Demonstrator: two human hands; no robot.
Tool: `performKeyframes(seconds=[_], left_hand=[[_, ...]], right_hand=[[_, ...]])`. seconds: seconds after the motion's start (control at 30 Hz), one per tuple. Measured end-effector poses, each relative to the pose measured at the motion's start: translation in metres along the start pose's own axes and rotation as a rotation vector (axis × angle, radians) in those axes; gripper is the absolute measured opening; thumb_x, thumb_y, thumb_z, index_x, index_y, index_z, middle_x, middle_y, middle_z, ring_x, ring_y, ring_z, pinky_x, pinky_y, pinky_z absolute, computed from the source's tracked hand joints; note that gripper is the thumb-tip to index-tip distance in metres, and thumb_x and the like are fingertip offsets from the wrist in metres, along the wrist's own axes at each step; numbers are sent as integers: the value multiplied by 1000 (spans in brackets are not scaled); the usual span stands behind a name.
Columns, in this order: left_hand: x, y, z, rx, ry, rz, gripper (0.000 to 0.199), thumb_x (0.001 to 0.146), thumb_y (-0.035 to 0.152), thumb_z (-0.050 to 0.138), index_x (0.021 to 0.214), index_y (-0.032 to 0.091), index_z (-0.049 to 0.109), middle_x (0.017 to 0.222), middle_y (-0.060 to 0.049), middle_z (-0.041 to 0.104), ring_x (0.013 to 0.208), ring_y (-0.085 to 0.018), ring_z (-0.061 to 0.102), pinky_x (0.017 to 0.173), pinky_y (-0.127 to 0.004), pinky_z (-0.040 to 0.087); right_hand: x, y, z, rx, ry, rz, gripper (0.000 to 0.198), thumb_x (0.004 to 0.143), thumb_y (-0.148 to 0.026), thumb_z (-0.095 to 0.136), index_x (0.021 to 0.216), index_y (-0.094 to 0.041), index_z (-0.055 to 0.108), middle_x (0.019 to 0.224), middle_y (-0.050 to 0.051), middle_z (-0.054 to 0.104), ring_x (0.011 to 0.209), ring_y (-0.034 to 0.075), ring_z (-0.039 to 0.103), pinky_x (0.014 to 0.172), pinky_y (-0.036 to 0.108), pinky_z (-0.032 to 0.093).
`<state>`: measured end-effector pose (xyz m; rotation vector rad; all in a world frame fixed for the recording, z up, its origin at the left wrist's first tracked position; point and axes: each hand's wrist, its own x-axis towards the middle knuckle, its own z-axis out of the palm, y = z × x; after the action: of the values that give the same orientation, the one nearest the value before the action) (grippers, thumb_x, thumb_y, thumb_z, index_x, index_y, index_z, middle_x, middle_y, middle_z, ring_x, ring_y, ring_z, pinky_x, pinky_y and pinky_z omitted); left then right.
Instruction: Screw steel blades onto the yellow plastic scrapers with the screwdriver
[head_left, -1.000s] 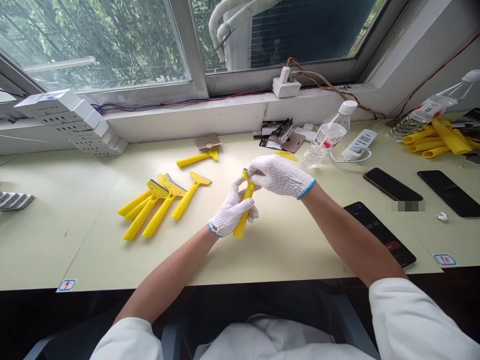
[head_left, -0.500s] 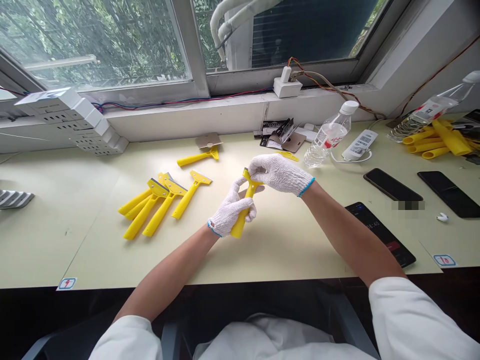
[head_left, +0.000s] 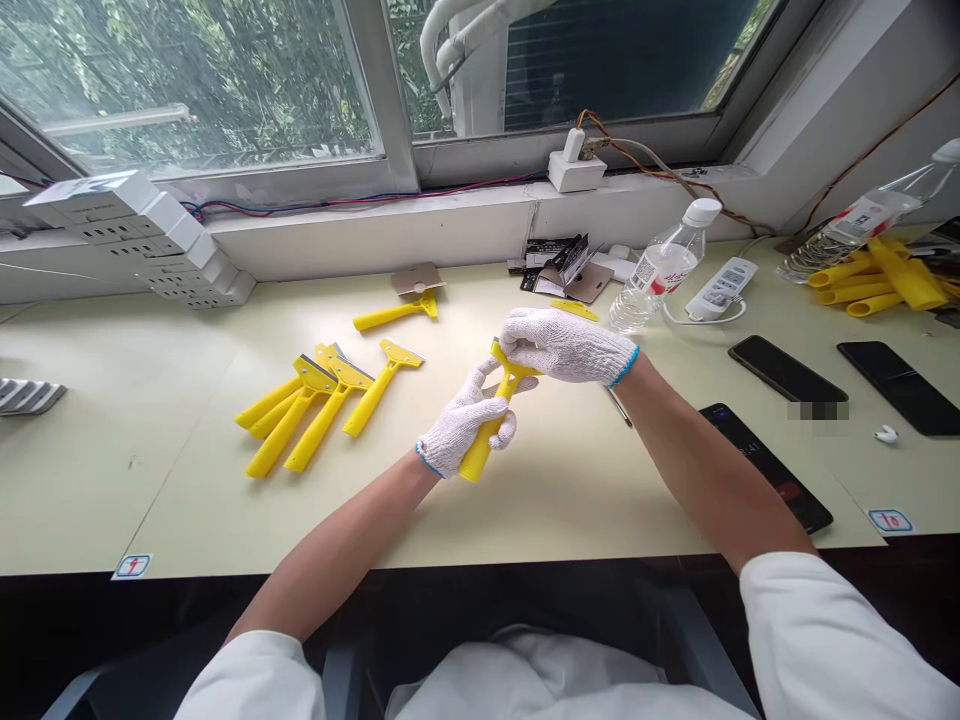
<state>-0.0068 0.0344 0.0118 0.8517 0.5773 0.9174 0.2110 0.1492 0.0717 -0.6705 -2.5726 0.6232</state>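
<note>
A yellow scraper (head_left: 484, 440) stands tilted above the table, its handle wrapped by my left hand (head_left: 463, 425) in a white knit glove. My right hand (head_left: 566, 345), gloved too, is closed at the scraper's head with thumb and fingers pinched together. Those fingers cover most of the head, and anything small between them is hidden. On the left lie several yellow scrapers (head_left: 311, 410) in a loose group, and another scraper (head_left: 397, 315) rests farther back. Behind my right hand is a flat yellow piece (head_left: 576, 309). A thin metal rod (head_left: 619, 408) shows beside my right wrist.
Black packets (head_left: 555, 262) and a water bottle (head_left: 660, 270) stand at the back, near a power strip (head_left: 720, 290). Phones (head_left: 787, 368) lie at the right, one partly under my forearm. Yellow handles (head_left: 877, 280) are piled far right. White boxes (head_left: 150, 240) are stacked back left.
Both hands and the scraper have shifted slightly right. My right fingers sit lower over the scraper's head, and the thin metal rod beside my right wrist has come into view.
</note>
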Motion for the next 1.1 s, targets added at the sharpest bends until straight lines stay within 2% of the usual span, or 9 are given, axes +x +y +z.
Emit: performKeyframes(seconds=[0.4,0.57,0.63,0.7,0.77,0.8,0.87,0.93,1.1], left_hand=[[1,1,-3,-92,48,-20,94,90,24,84,171,40,39,154,-18,69,57,-6,57,55,-25,48],[7,-1,-9,-241,168,10,97,90,18,84,171,46,38,152,-13,70,64,-6,59,57,-19,48],[13,-2,-15,-275,272,49,100,89,15,83,171,48,37,144,-9,73,65,-6,60,57,-18,48],[17,-2,-20,-273,389,104,103,88,14,84,172,47,35,139,-6,74,67,-7,62,59,-19,50],[20,-1,-22,-270,472,153,104,89,15,84,173,47,33,143,-7,73,70,-9,64,61,-21,53],[20,0,-21,-278,498,168,103,90,16,83,173,47,32,147,-8,71,71,-9,64,62,-22,54],[20,2,-19,-303,526,175,101,92,14,81,173,48,31,155,-9,67,71,-8,63,63,-22,54],[19,2,-17,-307,538,181,99,92,13,78,172,49,32,158,-9,65,71,-7,61,62,-21,53],[18,-3,-14,-246,528,205,97,91,13,80,169,53,37,158,-6,66,70,-7,61,61,-20,54]], right_hand=[[3,-8,5,12,69,170,6,98,-23,60,93,-20,62,92,3,67,78,17,57,73,31,39],[5,-23,6,-71,226,205,7,96,-21,62,99,-18,67,97,7,71,81,20,59,73,32,40],[6,-44,9,-133,154,192,8,98,-21,62,99,-18,70,91,6,70,76,19,57,70,32,38],[6,-72,17,-208,-57,158,13,99,-23,65,88,-20,71,77,5,68,69,19,55,67,33,34],[6,-102,31,-294,-283,123,17,100,-23,63,89,-20,75,80,8,73,69,22,60,64,36,33],[6,-116,39,-351,-322,122,19,102,-24,61,97,-19,78,89,12,77,74,25,66,62,37,33],[6,-137,56,-443,-284,168,34,102,-15,54,124,-14,79,114,21,80,92,33,75,63,40,40],[6,-148,72,-484,-273,255,53,101,-4,43,146,-6,72,117,25,80,96,37,78,65,44,46],[5,-148,93,-432,-291,301,54,99,-2,43,135,-14,81,108,23,82,93,39,80,65,48,55]])
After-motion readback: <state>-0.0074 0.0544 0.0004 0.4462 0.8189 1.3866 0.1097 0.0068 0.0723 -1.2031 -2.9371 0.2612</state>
